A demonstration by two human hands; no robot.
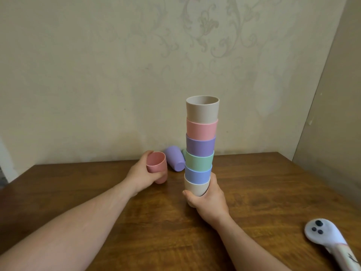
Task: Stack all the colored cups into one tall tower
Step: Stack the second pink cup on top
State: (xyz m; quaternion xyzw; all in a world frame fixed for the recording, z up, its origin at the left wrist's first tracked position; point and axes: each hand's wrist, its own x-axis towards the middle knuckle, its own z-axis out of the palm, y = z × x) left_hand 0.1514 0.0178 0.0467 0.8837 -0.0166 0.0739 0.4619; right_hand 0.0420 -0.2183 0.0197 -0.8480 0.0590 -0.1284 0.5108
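A tower of several nested cups [201, 145] stands upright on the wooden table [263, 188]: cream at the bottom, then blue, green, purple, pink and a beige cup on top. My right hand [209, 198] is wrapped around the cream bottom cup. To the left, my left hand [143, 173] grips a loose pink cup [157, 163], tilted with its mouth up and toward me. A purple cup [174, 158] lies on its side by the wall. A sliver of a green cup [184, 152] shows behind the tower, mostly hidden.
A patterned wall rises right behind the table's far edge. A white sock [328, 237] with dark dots lies at the near right corner. The table's left edge slants away at the far left.
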